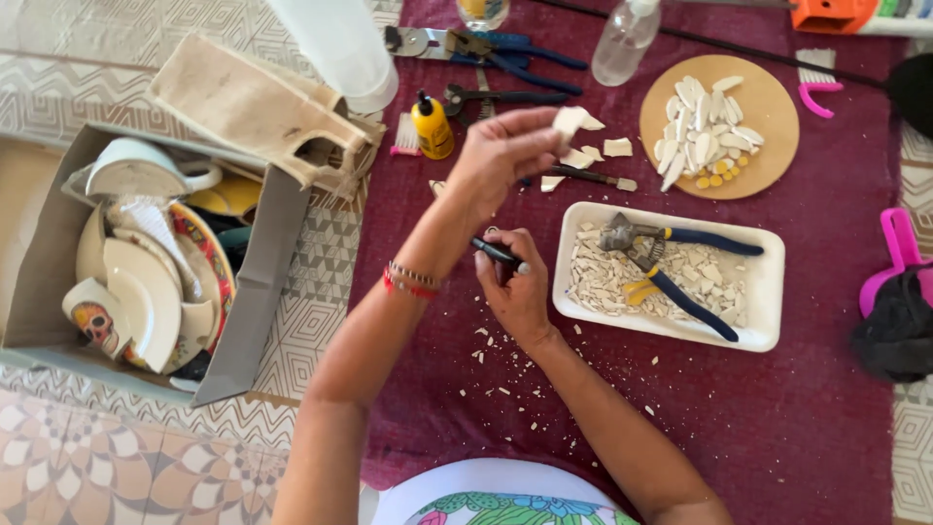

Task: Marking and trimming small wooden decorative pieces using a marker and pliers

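The left hand [501, 156] pinches a white ceramic shard [571, 121]; below it, the right hand [515, 287] grips a black marker [498, 253]. Right of the grip, many cut pieces [708, 126] already lie on the round board [768, 146]; the shard is not yet placed.

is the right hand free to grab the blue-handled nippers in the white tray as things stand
Probably not at once: the right hand holds a black marker. The blue-handled nippers lie uncovered on top of the shards in the white tray, just beside it, with nothing between.
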